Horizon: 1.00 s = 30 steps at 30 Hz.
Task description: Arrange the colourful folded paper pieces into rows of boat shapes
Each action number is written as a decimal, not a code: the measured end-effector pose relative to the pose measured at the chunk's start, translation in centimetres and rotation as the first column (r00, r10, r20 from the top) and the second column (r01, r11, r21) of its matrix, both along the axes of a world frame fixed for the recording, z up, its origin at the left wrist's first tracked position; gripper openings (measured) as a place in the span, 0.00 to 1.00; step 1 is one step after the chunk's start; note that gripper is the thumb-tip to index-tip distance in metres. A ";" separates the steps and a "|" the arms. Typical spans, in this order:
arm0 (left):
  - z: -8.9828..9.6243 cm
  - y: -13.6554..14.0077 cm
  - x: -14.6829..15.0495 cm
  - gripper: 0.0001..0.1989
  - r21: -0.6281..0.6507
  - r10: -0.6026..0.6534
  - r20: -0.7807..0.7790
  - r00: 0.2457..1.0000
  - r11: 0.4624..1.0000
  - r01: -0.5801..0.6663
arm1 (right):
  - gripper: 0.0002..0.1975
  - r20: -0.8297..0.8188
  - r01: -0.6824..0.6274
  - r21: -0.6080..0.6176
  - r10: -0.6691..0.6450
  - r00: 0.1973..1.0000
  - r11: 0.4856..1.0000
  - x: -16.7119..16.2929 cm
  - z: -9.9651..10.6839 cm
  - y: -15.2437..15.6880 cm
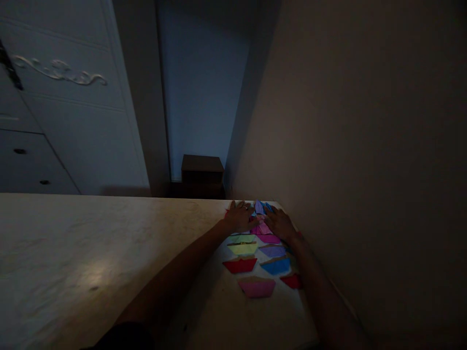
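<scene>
At the far right end of the table, my left hand (239, 217) lies palm down with its fingers apart over several folded paper pieces. Opposite it, my right hand (280, 222) reaches over the same bunch, fingers stretched out. Between the hands show a pink folded paper (263, 226) and a lilac one (259, 207). Nearer to me lie boat-shaped folded papers: a yellow one (242, 249), a purple one (273, 251), a red one (241, 265), a blue one (276, 266) and a pink one (257, 288). A small red one (291, 280) is partly behind my right forearm.
The pale marbled table (91, 243) stretches to the left. A wall (350, 146) runs along its right edge. White cabinets (73, 131) stand beyond at the left, and a low dark brown box-like stand (202, 164) sits past the far edge. The room is dim.
</scene>
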<state>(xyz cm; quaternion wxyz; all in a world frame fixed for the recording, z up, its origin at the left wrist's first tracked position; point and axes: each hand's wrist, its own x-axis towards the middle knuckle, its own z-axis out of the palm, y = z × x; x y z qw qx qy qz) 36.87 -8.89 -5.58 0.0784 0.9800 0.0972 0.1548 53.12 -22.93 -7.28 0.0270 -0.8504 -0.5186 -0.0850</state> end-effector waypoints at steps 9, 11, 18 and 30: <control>0.1 -1.1 -2.7 0.24 0.026 0.001 0.039 0.999 1.000 -0.002 | 0.27 0.002 -0.201 0.075 0.201 0.980 0.977 -0.3 -0.6 -0.3; 0.4 -1.6 -3.4 0.23 0.027 -0.012 0.054 0.998 1.000 0.011 | 0.27 -0.015 -0.205 0.092 0.207 0.978 0.974 -0.9 -0.4 -0.3; 0.7 -2.3 -5.4 0.17 0.002 -0.027 0.119 0.993 1.000 0.027 | 0.26 -0.077 -0.177 0.150 0.190 0.979 0.973 -2.9 0.2 -0.5; 1.0 -2.7 -13.2 0.21 -0.060 0.143 0.104 0.984 0.989 -0.137 | 0.24 -0.055 -0.015 0.009 0.015 0.998 1.000 -5.1 2.9 -0.5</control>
